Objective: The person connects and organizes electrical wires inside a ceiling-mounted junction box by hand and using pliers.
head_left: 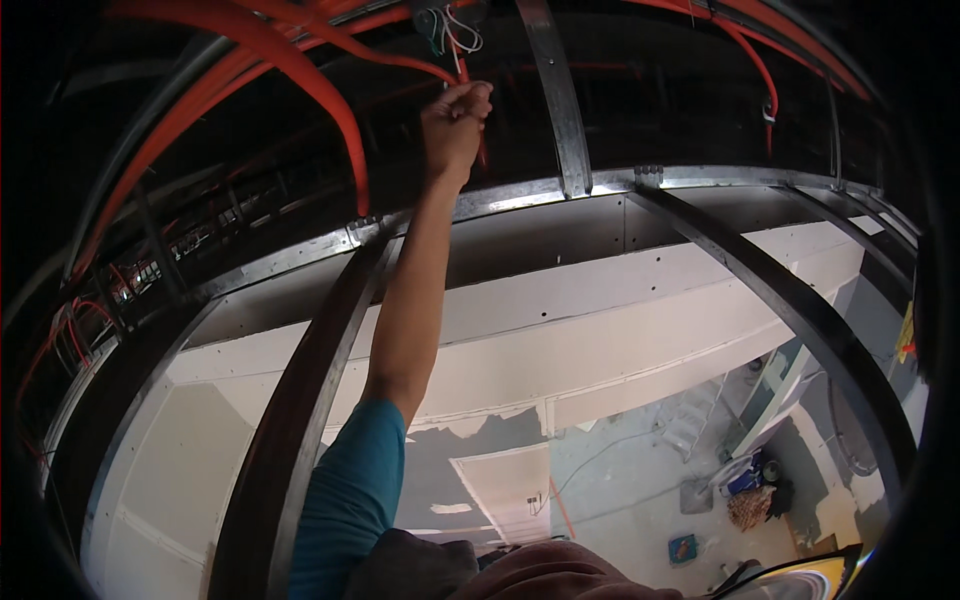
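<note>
My left hand [455, 130] is raised at the top centre, closed round a thin orange conduit [463, 70] that hangs below a junction box [436, 25] with loose white and green wires [462, 35]. Its fingertips are partly hidden. My forearm and teal sleeve cross the silver metal ceiling channel [510, 200]. A thicker orange conduit [350, 150] curves down just left of the hand, and a vertical metal strap [555, 100] hangs to its right. My right hand is out of view.
Dark metal framing members [750, 275] span the opening on both sides. Below are white boarded bulkheads [500, 350], patched walls, a floor [610, 520] with a cable, a ladder [690, 420], bags [750, 500] and a small bin [682, 548]. More orange conduits run overhead.
</note>
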`<action>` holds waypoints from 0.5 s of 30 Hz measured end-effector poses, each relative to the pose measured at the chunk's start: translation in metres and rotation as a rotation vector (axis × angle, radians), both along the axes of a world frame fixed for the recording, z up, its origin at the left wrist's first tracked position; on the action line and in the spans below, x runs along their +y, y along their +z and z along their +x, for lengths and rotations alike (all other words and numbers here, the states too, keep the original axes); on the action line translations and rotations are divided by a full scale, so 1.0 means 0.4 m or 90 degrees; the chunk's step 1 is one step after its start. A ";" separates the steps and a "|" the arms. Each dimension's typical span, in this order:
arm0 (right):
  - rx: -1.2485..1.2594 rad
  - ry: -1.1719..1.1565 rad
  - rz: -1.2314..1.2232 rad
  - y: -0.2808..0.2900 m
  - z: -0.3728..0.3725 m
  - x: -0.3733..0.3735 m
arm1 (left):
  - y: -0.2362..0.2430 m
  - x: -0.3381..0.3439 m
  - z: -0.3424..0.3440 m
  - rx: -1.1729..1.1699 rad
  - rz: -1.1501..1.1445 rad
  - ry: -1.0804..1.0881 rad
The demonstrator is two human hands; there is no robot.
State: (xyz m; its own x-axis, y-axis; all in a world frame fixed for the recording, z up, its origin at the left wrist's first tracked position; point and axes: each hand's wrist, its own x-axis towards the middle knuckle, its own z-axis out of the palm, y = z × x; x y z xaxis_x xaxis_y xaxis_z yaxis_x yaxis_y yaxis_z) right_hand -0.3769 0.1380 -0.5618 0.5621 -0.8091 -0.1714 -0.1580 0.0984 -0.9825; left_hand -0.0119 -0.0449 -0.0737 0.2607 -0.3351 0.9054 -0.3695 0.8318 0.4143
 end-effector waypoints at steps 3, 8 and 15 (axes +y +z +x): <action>-0.004 -0.009 0.001 0.019 -0.022 0.005 | -0.034 0.010 -0.022 -0.030 0.055 0.026; -0.002 -0.030 0.007 0.042 -0.065 0.022 | -0.041 0.032 -0.054 -0.067 0.067 0.092; 0.012 -0.061 0.022 0.062 -0.118 0.042 | -0.011 0.066 -0.043 -0.004 0.027 0.138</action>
State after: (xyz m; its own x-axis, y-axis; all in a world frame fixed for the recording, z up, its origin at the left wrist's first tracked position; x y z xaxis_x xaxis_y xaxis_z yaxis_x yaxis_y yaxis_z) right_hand -0.4243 0.1550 -0.5369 0.4785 -0.8526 -0.2100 -0.1648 0.1477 -0.9752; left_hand -0.0290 -0.0183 -0.0782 0.3247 -0.3098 0.8936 -0.5410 0.7141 0.4442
